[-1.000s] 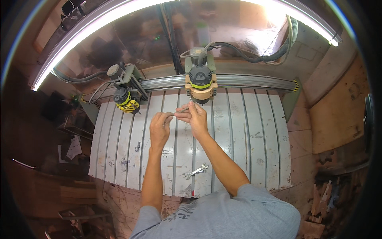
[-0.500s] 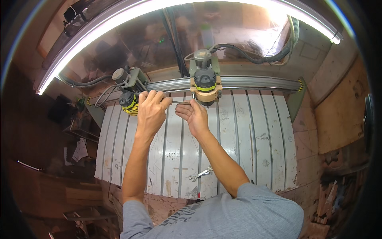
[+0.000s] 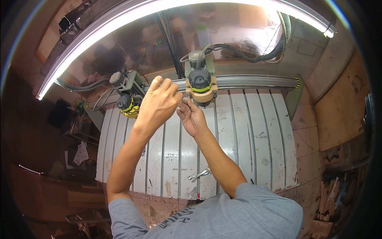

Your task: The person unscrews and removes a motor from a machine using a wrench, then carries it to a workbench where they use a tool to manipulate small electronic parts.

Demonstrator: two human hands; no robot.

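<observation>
My left hand is raised with curled fingers just left of the right router, its back toward me; what its fingertips hold is hidden. My right hand, palm partly up, pinches a thin metal tool beside the left fingertips, below the wooden clamp of the right spindle router. The clamp has bolts on both sides. Behind my left hand, a second spindle router with yellow and black markings hangs at the left. Two open-end spanners lie on the slotted bed below my hands.
An aluminium gantry rail crosses the bed's back. A lit tube lamp arches above, with cables hanging behind the rail. A plywood board stands at the right, wood offcuts below it. Papers lie at the left.
My left hand has risen up and to the right, turning its back to me, closer to the right hand and router. My right hand has shifted slightly, its fingers more curled.
</observation>
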